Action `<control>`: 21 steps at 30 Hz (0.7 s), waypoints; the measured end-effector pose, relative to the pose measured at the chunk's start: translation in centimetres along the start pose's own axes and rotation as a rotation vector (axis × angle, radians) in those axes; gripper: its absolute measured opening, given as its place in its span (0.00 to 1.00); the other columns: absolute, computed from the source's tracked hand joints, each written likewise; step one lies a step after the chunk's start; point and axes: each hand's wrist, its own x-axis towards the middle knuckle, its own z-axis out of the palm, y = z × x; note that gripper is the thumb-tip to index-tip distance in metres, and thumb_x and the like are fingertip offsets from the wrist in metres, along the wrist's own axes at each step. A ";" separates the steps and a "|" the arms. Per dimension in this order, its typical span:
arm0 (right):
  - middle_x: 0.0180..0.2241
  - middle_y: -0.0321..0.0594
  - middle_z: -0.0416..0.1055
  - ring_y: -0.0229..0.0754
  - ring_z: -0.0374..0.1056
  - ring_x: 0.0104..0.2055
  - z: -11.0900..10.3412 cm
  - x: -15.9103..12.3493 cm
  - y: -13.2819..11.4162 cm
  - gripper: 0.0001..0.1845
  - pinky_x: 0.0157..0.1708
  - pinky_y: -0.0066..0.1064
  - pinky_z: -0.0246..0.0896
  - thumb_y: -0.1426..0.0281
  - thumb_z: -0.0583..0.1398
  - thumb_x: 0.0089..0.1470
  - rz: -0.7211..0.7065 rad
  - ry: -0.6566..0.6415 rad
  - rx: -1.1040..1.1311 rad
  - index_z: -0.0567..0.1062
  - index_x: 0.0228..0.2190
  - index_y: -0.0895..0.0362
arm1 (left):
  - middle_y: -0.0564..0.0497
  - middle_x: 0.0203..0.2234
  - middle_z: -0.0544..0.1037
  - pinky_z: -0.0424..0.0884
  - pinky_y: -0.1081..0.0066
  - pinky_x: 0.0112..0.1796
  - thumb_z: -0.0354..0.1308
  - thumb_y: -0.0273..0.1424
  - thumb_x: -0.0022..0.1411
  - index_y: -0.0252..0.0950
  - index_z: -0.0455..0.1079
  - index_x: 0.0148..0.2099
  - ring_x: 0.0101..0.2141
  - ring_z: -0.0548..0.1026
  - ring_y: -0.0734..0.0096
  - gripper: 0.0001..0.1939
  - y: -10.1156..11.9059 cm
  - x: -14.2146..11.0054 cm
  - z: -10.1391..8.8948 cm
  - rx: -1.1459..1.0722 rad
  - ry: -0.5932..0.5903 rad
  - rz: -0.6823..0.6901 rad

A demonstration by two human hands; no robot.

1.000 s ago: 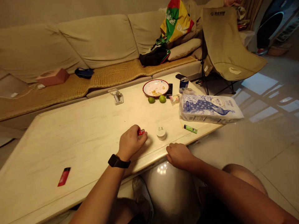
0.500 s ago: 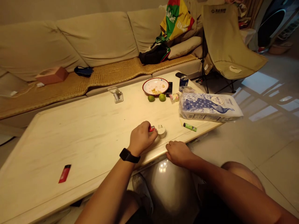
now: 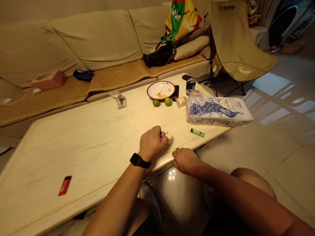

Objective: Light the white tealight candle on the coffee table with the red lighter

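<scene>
My left hand [image 3: 152, 143], with a black watch on its wrist, is closed round a red lighter [image 3: 162, 133]. The lighter's tip touches a small white candle [image 3: 169, 138] on the pale table [image 3: 81, 137]. My right hand [image 3: 185, 160] rests as a loose fist on the table's near edge, just right of the candle, and I cannot see anything in it. A second red lighter [image 3: 64, 185] lies far left near the front edge. A green lighter [image 3: 197, 132] lies to the right of the candle.
At the table's far end stand a red-rimmed plate [image 3: 160, 90], two limes [image 3: 161, 102], a can [image 3: 190, 84], a phone stand [image 3: 119, 100] and a tissue pack [image 3: 216, 111]. A beige sofa [image 3: 86, 52] runs behind; a folding chair [image 3: 236, 42] is at right.
My left hand slid right across the table with the red lighter until its tip reached the white candle. The right hand stayed on the table edge.
</scene>
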 end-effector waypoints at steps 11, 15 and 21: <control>0.41 0.52 0.75 0.51 0.71 0.43 0.0 0.0 0.0 0.14 0.41 0.38 0.62 0.66 0.54 0.61 -0.008 -0.006 -0.001 0.75 0.42 0.60 | 0.48 0.31 0.76 0.60 0.65 0.31 0.51 0.38 0.63 0.39 0.64 0.36 0.32 0.73 0.63 0.09 0.1 0.1 0.0 -0.015 -0.005 -0.011; 0.41 0.51 0.75 0.50 0.72 0.42 0.0 0.0 0.0 0.14 0.40 0.37 0.63 0.65 0.54 0.61 -0.006 0.008 -0.002 0.75 0.42 0.60 | 0.49 0.30 0.76 0.60 0.65 0.31 0.51 0.40 0.63 0.39 0.64 0.36 0.32 0.73 0.64 0.10 -0.2 -0.1 -0.1 -0.048 0.022 0.003; 0.41 0.51 0.75 0.50 0.71 0.42 0.1 0.0 0.0 0.15 0.41 0.38 0.63 0.65 0.54 0.61 0.004 -0.001 0.011 0.75 0.42 0.60 | 0.50 0.30 0.76 0.61 0.66 0.31 0.51 0.44 0.63 0.39 0.64 0.37 0.31 0.73 0.65 0.13 -1.1 -0.6 -0.3 -0.060 0.050 -0.021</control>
